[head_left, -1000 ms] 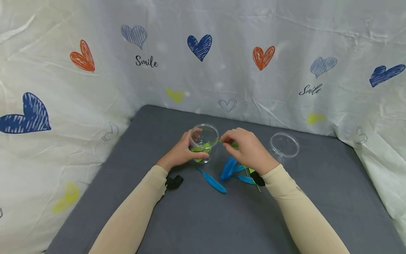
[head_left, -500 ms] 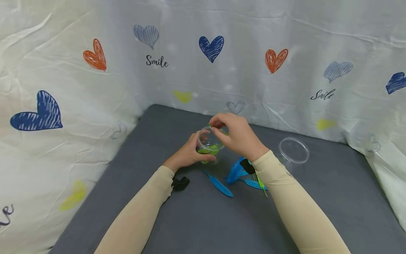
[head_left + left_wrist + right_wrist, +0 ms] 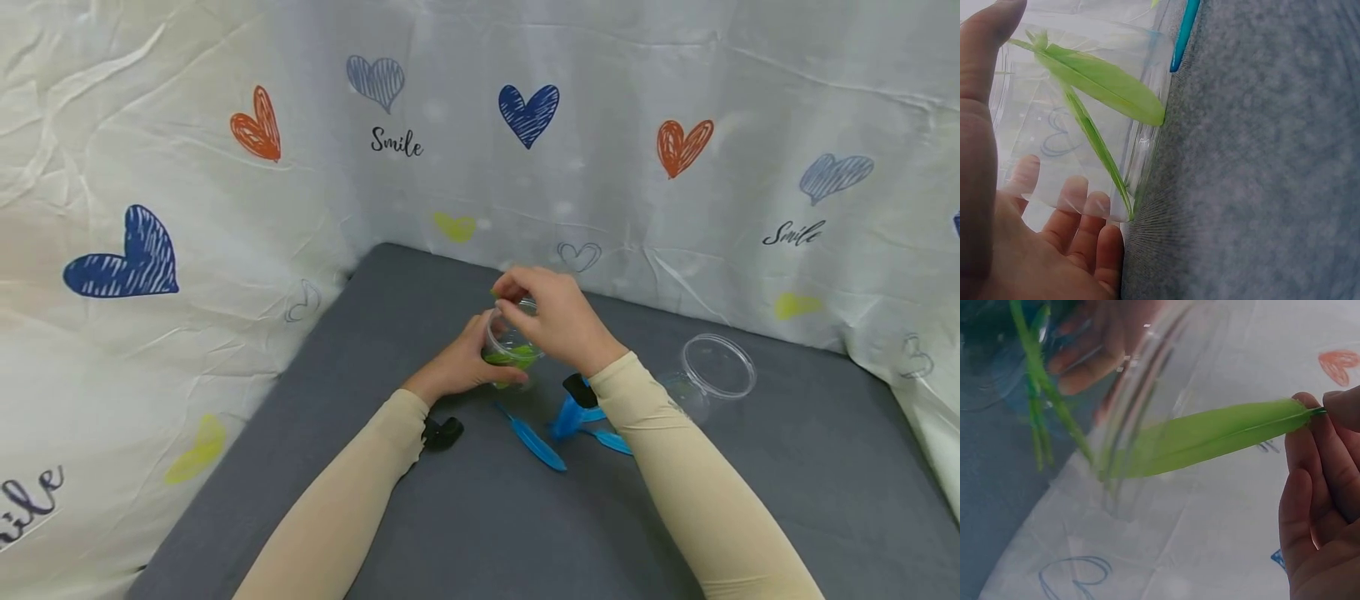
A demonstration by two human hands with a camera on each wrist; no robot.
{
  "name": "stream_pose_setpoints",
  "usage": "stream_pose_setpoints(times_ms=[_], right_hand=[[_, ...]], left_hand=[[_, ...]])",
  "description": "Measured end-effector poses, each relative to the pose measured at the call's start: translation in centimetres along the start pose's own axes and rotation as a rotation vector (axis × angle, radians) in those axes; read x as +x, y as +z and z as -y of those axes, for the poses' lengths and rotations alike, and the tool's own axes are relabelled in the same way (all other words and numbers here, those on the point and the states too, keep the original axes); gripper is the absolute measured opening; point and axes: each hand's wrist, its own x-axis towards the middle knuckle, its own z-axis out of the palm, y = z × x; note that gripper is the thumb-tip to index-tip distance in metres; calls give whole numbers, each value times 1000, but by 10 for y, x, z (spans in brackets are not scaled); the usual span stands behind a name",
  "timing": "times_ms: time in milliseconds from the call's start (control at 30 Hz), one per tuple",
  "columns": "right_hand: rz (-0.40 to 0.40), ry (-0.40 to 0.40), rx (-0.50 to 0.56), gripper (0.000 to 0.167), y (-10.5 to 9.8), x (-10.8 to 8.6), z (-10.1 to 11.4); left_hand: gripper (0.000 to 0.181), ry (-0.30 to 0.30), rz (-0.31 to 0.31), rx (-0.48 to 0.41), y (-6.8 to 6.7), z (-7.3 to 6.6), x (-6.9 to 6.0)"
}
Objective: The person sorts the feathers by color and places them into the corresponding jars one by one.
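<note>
My left hand (image 3: 465, 362) grips a clear plastic jar (image 3: 513, 340), thumb on the near side and fingers round the far side. Inside the jar lie green feathers (image 3: 1104, 81). My right hand (image 3: 558, 321) is over the jar's mouth. Between thumb and fingertips it pinches the quill end of another green feather (image 3: 1216, 437), whose wide part reaches through the rim into the jar. Nearer me on the cloth lies a single blue feather (image 3: 538, 444), with more blue feathers (image 3: 567, 418) partly hidden below my right wrist.
A second clear jar (image 3: 686, 393) stands to the right, its round mouth facing up. Grey cloth (image 3: 570, 533) covers the table. White fabric (image 3: 465, 183) printed with hearts hangs behind and at the left.
My right hand has moved left and up from beside the jar to over its mouth, bringing the green feather into it. My left hand keeps its grip on the jar. The head view has shifted.
</note>
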Motion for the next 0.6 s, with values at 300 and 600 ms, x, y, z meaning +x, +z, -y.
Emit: stream_pose_setpoints(times_ms=[300, 600], right_hand=[[6, 48, 15, 16, 10, -8, -10], [36, 83, -11, 16, 16, -14, -20]], left_hand=[[112, 6, 3, -21, 0, 1, 0], [113, 22, 1, -15, 0, 2, 1]])
